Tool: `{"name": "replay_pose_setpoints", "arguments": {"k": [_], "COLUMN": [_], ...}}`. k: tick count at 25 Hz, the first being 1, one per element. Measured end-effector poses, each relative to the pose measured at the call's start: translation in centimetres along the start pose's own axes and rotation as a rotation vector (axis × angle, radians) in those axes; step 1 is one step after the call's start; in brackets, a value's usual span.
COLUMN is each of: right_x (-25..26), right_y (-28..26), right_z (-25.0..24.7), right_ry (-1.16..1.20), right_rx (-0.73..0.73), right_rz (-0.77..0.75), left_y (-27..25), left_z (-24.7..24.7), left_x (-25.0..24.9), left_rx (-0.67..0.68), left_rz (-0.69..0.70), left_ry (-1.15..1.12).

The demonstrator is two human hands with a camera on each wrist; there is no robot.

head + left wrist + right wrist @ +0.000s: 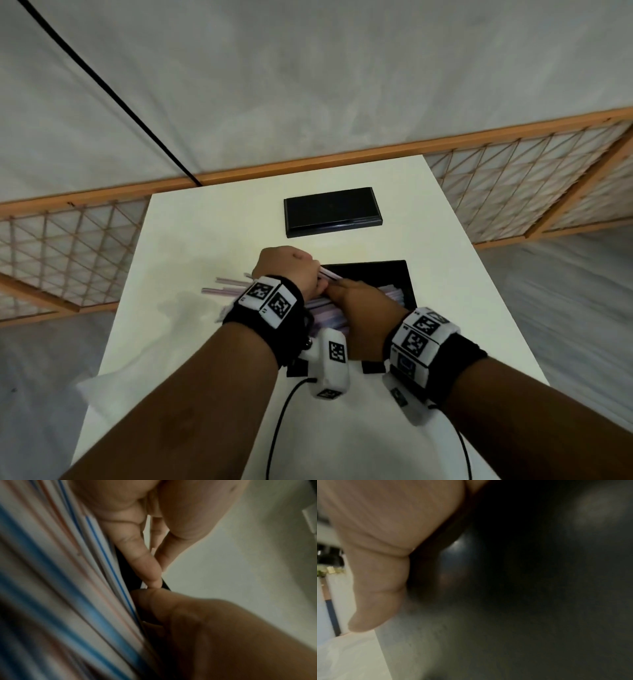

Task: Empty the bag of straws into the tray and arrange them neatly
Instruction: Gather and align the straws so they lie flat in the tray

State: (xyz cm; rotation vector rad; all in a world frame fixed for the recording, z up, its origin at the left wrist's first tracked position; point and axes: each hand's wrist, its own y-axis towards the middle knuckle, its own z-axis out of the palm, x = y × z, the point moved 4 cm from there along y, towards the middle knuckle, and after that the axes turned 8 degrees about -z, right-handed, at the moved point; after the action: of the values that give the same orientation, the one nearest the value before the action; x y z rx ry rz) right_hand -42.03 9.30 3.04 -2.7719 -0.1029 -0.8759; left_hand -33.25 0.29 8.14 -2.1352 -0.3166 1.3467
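Note:
A bundle of thin white straws with blue and red stripes (222,289) lies slanted across the left rim of the near black tray (407,274). My left hand (291,270) grips this bundle from above, and its ends stick out to the left. In the left wrist view its fingers (137,555) curl against the straws (68,588). My right hand (359,301) lies over the straws inside the tray, its fingertips touching the bundle under the left hand. The right wrist view shows a straight thumb (376,574) beside the dark tray (522,561). A pale plastic bag (92,383) lies at the table's near left edge.
A second black rectangular tray (332,210) sits farther back on the white table (205,222). A wooden lattice screen (513,178) runs behind the table. Cables (277,428) trail from the wrist cameras across the near part of the table.

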Motion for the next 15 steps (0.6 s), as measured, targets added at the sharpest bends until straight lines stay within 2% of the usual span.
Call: {"name": "replay_pose_setpoints", "arguments": {"k": [3, 5, 7, 10, 15], "right_x": [0.1, 1.0, 1.0, 0.9, 2.1], "right_y": [-0.6, -1.2, -1.5, -2.5, -2.0], "right_z": [-1.1, -1.7, -2.0, -2.6, -2.3], "right_ry": [0.028, 0.038, 0.053, 0.129, 0.079], "right_rx": [-0.075, -0.099, -0.122, -0.183, -0.323], "right_rz": [-0.061, -0.106, -0.122, -0.043, -0.005], "left_y": [-0.2, -0.5, -1.3, -1.7, -2.7], "left_z": [-0.3, 0.1, -0.5, -2.2, -6.2], "left_x": [-0.4, -0.8, -1.1, -1.6, -1.5], "left_rx": [0.011, -0.010, -0.107, -0.162, -0.064], "left_rz": [0.031, 0.106, 0.203, 0.312, 0.386], "left_ry": [0.131, 0.257, 0.389, 0.375, 0.235]}}
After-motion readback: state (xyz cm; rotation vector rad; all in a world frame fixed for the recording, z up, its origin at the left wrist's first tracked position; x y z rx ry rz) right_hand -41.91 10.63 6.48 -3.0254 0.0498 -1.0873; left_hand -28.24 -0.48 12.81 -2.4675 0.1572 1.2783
